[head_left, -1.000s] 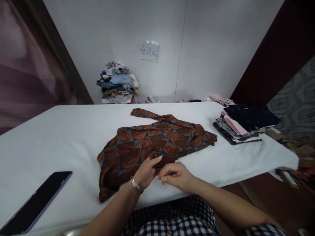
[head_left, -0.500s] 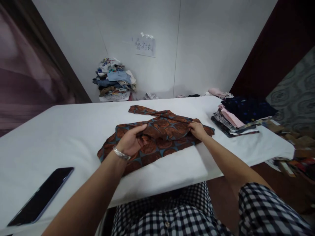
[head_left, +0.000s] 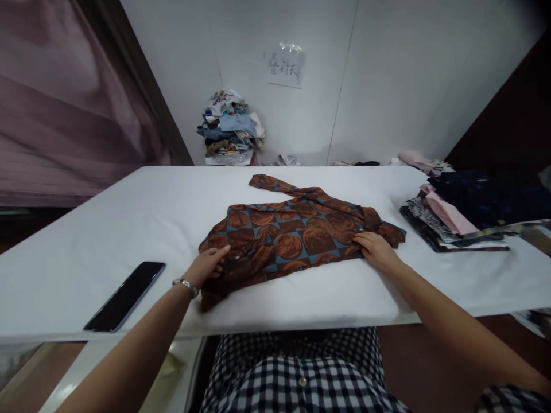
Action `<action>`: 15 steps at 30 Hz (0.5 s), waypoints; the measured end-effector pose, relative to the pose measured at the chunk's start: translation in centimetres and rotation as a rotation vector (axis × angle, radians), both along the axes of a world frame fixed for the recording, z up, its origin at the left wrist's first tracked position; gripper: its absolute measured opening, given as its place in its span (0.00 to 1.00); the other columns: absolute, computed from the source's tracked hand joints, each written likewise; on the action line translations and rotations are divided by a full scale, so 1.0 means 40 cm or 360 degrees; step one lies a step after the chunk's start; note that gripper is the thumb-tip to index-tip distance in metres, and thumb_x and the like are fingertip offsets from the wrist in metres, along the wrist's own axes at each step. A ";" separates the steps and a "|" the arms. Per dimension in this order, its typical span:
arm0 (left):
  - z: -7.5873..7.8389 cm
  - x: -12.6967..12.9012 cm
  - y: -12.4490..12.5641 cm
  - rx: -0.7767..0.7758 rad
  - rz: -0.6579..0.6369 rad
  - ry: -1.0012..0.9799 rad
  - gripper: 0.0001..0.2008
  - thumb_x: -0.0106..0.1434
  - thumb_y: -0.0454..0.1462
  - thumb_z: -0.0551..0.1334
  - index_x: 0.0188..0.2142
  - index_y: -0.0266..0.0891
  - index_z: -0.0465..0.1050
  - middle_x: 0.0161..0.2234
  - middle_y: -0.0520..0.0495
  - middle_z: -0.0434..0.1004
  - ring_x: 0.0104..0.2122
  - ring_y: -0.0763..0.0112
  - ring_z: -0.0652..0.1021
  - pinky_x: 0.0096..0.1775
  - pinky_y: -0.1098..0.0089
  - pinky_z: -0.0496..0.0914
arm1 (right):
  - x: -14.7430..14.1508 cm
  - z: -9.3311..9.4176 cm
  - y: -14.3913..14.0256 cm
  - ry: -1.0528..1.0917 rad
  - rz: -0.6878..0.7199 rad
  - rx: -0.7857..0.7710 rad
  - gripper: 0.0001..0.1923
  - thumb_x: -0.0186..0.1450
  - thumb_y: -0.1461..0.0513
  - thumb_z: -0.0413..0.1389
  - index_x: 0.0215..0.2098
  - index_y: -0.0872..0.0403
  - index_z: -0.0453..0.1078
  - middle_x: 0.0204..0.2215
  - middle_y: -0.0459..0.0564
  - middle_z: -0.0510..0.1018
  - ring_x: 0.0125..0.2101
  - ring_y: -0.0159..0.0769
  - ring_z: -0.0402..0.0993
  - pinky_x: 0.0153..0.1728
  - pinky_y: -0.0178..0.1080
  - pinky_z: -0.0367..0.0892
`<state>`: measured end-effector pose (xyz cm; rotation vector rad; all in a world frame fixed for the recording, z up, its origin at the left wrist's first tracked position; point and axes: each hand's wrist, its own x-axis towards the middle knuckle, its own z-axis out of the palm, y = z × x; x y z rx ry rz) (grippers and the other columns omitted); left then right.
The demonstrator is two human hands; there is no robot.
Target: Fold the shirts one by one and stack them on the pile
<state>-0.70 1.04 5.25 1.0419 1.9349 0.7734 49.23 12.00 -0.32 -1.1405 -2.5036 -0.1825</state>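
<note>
A brown and blue patterned shirt (head_left: 297, 232) lies across the white table in front of me, its collar end to the right. One sleeve stretches out toward the back left. My left hand (head_left: 207, 265), with a bracelet on its wrist, pinches the shirt's left end, where the cloth is bunched; the curled fingers are partly hidden. At the other end, my right hand (head_left: 375, 250) holds the front edge near the collar between thumb and fingers.
A black phone (head_left: 125, 295) lies at the table's (head_left: 129, 218) front left. Folded clothes (head_left: 447, 218) are stacked at the right. A tall clothes pile (head_left: 232, 129) stands behind the table, against the wall, left of a paper sign (head_left: 286, 67).
The raised layer of the shirt now lies flatter, with its round pattern spread out. My left hand has moved to the shirt's left end. The whole view has shifted.
</note>
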 end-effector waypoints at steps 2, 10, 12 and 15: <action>-0.011 0.028 -0.015 0.0164 -0.0126 0.0408 0.28 0.51 0.57 0.60 0.42 0.38 0.71 0.35 0.43 0.76 0.34 0.61 0.77 0.34 0.64 0.72 | 0.006 0.006 0.009 -0.0085 -0.0025 0.0016 0.21 0.59 0.69 0.49 0.48 0.56 0.73 0.48 0.56 0.76 0.50 0.46 0.69 0.49 0.49 0.65; -0.014 0.069 -0.025 0.0316 -0.0281 0.1004 0.17 0.57 0.36 0.56 0.46 0.39 0.71 0.43 0.44 0.77 0.42 0.61 0.77 0.45 0.65 0.70 | 0.036 0.028 0.027 -0.0144 -0.0077 0.0147 0.16 0.62 0.67 0.48 0.42 0.55 0.75 0.42 0.55 0.79 0.42 0.43 0.73 0.43 0.44 0.67; -0.012 0.034 -0.020 0.0402 -0.0190 0.0914 0.14 0.57 0.36 0.55 0.42 0.40 0.73 0.41 0.47 0.79 0.42 0.64 0.77 0.45 0.67 0.70 | 0.049 0.024 0.023 -0.0144 -0.0047 0.0177 0.15 0.63 0.67 0.48 0.41 0.55 0.76 0.41 0.55 0.79 0.41 0.42 0.74 0.42 0.43 0.67; -0.004 -0.013 -0.024 0.0377 -0.0190 0.0970 0.13 0.56 0.35 0.55 0.39 0.40 0.74 0.39 0.47 0.79 0.41 0.63 0.78 0.45 0.67 0.71 | 0.068 0.007 0.010 -0.0189 0.0071 0.0122 0.16 0.61 0.69 0.48 0.38 0.55 0.77 0.39 0.54 0.80 0.40 0.42 0.74 0.41 0.42 0.68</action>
